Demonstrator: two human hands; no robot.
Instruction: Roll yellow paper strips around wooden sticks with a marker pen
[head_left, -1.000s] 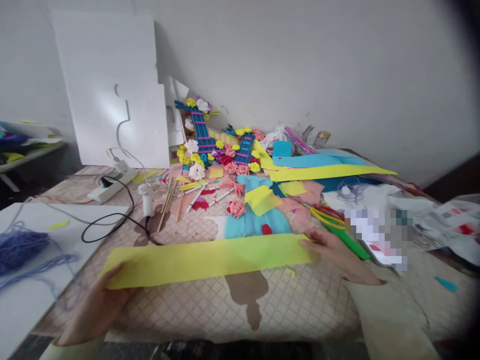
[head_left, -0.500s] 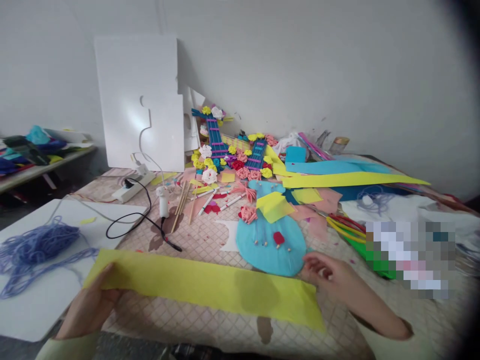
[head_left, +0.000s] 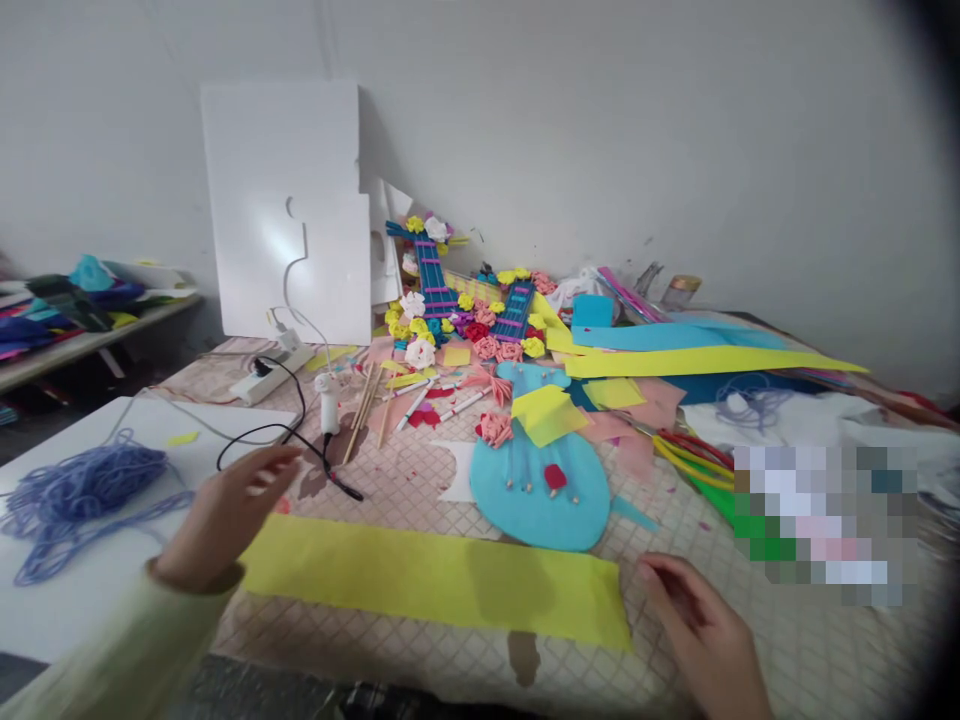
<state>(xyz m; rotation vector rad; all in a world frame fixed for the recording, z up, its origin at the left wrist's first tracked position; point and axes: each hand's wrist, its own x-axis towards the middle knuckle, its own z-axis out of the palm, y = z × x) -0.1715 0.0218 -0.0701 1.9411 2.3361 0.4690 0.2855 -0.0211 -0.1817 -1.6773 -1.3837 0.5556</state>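
A long yellow paper strip lies flat on the patterned tablecloth near the front edge. My left hand hovers over the strip's left end, fingers loosely spread and holding nothing. Just off the strip's right end rests my right hand, its fingers slightly curled and empty. Behind the strip lies a blue guitar-shaped paper cutout with pink flowers and pins.
A glue gun with a black cable and a power strip stand at left. Blue yarn lies on a white board. Paper flowers, sticks, coloured sheets and white foam boards crowd the back.
Both hands have let go of the yellow strip, which now lies flat. My left hand rose toward the cable; my right hand drew back toward me.
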